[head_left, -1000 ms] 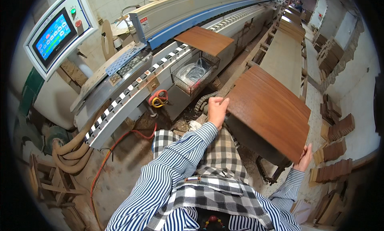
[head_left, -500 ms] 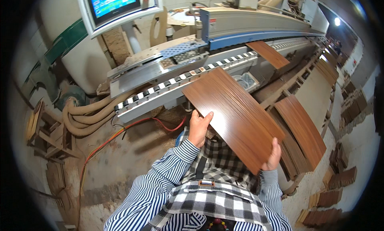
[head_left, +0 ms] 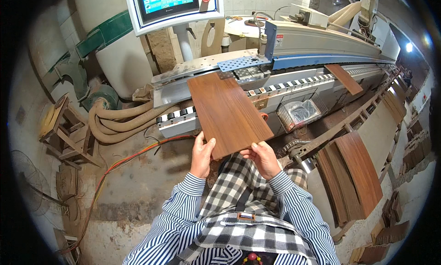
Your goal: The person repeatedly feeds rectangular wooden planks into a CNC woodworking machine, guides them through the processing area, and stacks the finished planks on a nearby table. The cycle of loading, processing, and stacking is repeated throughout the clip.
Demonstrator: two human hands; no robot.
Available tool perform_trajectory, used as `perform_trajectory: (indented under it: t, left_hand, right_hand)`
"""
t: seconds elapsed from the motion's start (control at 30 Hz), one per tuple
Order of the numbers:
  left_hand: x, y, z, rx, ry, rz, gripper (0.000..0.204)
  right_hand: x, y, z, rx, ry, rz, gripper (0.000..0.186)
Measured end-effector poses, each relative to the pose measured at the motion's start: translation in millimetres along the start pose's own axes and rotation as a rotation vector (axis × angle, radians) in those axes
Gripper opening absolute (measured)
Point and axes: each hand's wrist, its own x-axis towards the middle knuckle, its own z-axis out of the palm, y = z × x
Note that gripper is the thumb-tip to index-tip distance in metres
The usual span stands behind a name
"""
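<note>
Just swung to twelve o'clock, the brown board (head_left: 229,111) now reaches over the roller track (head_left: 285,85); left hand (head_left: 200,158) and right hand (head_left: 264,160), fingers closed, grip its near end, thumbs on top

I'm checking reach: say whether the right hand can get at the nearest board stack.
Probably not without letting go: the right hand grips a board, though nothing seems to block the way to the stack.

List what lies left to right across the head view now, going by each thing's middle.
Wooden stool, tan hoses, left hand, brown board held in both hands, right hand, wire basket, stacked boards.
</note>
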Motion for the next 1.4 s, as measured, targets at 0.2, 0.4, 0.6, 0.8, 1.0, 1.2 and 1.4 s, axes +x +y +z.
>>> perform_trajectory:
  t: [0.2, 0.4, 0.6, 0.8, 1.0, 1.2, 1.4]
  left_hand:
    - [19, 0, -19, 0.064, 0.064, 0.071, 0.065]
    - [27, -3, -30, 0.052, 0.008, 0.088, 0.058]
    - [29, 4, -31, 0.102, -0.028, 0.037, 0.058]
    - [26, 18, -23, 0.222, -0.010, -0.088, 0.060]
    - [35, 7, -1, 0.202, -0.050, -0.062, 0.061]
    - [46, -5, 38, 0.140, -0.037, -0.088, 0.059]
    - [63, -26, 60, 0.154, -0.075, -0.073, 0.059]
  right_hand:
    - [8, 8, -1, -0.169, 0.079, -0.009, 0.027]
    - [-93, 21, -67, -1.101, 0.166, -0.151, 0.030]
    - [-179, 70, -122, -1.690, 0.305, -0.312, 0.020]
    - [-169, 71, -118, -1.618, 0.378, -0.381, 0.018]
    - [-169, 67, -114, -1.584, 0.387, -0.336, 0.018]
    - [-170, 66, -116, -1.564, 0.393, -0.417, 0.016]
    - [-171, 68, -119, -1.545, 0.398, -0.433, 0.014]
